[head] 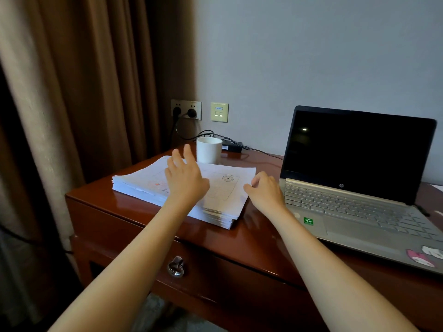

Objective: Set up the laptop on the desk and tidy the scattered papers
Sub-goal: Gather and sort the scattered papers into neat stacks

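The stack of papers [184, 190] is placed at the left end of the desk [254, 238], and the left hand [185, 179] is spread open above it, probably to flatten it. At its right edge the right hand [265, 191] is held half curled, gripping nothing, likely to square the sheets. Further right, the laptop [359, 188] is already opened on the desk.

The scene is dimly and softly lit, and the far left of the frame is lost in near-black shadow. Gloss is seen on the desk [134, 204] top, and a small bright glint is reflected in the upper left of the dark laptop [354, 188] screen. Wide-angle bending is noticed at the edges. The left hand [185, 179] is slightly blurred; detail is soft throughout.
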A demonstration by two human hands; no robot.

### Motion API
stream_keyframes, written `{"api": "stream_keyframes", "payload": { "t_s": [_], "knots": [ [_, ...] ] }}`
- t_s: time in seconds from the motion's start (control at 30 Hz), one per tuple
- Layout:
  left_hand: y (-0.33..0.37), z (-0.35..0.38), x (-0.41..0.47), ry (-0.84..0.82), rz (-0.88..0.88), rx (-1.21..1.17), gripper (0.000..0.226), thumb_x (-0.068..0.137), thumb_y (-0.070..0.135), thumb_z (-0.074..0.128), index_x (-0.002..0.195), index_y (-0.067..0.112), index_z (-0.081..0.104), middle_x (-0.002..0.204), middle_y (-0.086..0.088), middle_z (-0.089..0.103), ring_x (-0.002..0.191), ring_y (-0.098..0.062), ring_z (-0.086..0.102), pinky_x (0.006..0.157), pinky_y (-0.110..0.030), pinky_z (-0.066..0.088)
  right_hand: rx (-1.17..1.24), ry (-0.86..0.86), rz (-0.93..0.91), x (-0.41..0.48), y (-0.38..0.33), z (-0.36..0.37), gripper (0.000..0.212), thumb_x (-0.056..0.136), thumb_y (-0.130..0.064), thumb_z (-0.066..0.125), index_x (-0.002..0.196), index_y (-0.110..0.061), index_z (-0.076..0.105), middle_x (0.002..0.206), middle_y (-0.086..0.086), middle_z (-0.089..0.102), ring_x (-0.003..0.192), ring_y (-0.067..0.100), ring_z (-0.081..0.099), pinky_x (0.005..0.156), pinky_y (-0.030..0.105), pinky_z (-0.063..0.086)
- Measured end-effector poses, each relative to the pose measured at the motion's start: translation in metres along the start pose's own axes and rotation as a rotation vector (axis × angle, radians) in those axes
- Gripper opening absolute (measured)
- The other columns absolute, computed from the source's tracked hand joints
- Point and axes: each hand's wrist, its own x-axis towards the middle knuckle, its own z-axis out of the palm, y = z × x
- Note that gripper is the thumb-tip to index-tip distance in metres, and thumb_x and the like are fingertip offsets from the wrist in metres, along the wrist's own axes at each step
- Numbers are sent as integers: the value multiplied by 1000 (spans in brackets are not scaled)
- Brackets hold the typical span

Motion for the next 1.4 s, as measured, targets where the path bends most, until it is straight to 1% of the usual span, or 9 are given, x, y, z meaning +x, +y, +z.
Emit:
{"api": "stream_keyframes", "payload": {
  "t_s": [0.13, 0.23, 0.37, 0.47, 0.6, 0.7, 0.87, 1.1, 1.4],
  "knots": [
    [31, -3, 9, -115, 171, 113, 79, 88, 29, 58, 149, 12, 10, 152, -17, 14, 139, -35, 17, 112, -42, 21, -42, 26, -48, 8, 7, -20, 17, 90, -24, 52, 104, -15, 52, 119, 7, 49, 109, 26, 50, 80, 32, 39],
    [55, -1, 13, -188, 268, 140, 74, 90, 31, 56, 148, 14, 14, 151, -16, 20, 138, -35, 19, 111, -44, 21, -133, 23, -61, 9, 18, -38, 25, 91, -23, 52, 114, -14, 51, 124, 9, 46, 115, 28, 47, 90, 36, 43],
    [85, 6, 16, -311, 415, 151, 68, 92, 36, 50, 149, 17, 16, 152, -13, 23, 139, -33, 20, 111, -43, 22, -374, 39, -121, 6, 37, -66, 34, 93, -25, 48, 126, -16, 46, 127, 9, 45, 118, 28, 43, 95, 37, 37],
    [107, 11, 12, -382, 463, 137, 61, 96, 45, 39, 148, 20, 20, 154, -12, 23, 141, -32, 18, 113, -45, 18, -508, 44, -127, 4, 52, -88, 38, 94, -28, 48, 131, -18, 43, 131, 8, 44, 122, 27, 40, 99, 37, 34],
    [143, 18, 1, -473, 557, 101, 63, 96, 51, 33, 150, 21, 19, 157, -10, 17, 145, -31, 9, 115, -47, 12, -562, 68, -47, 1, 76, -116, 44, 95, -32, 48, 136, -18, 40, 136, 7, 43, 126, 26, 39, 103, 38, 33],
    [172, 30, -9, -567, 630, 143, 65, 95, 56, 29, 150, 23, 17, 158, -9, 14, 146, -32, 6, 117, -49, 8, -595, 72, 12, -4, 95, -135, 45, 96, -34, 45, 138, -19, 39, 139, 7, 42, 127, 26, 38, 104, 38, 32],
    [220, 50, -33, -670, 766, 165, 64, 96, 56, 30, 150, 23, 18, 158, -8, 13, 146, -31, 3, 118, -48, 6, -632, -1, 97, -13, 134, -173, 45, 97, -37, 42, 138, -19, 39, 141, 8, 39, 129, 28, 34, 104, 40, 30],
    [292, 66, -70, -671, 921, 146, 59, 97, 51, 33, 149, 24, 24, 157, -6, 18, 146, -29, 6, 117, -46, 9, -652, 13, 282, -30, 199, -220, 38, 95, -39, 41, 128, -20, 47, 134, 10, 44, 125, 30, 39, 100, 39, 33],
    [363, 94, -115, -689, 1131, 215, 53, 98, 45, 36, 146, 22, 32, 154, -8, 24, 143, -29, 16, 114, -44, 18, -609, 4, 544, -58, 277, -260, 43, 96, -43, 41, 133, -21, 44, 144, 9, 37, 133, 31, 33, 106, 40, 29]
  ]
}}
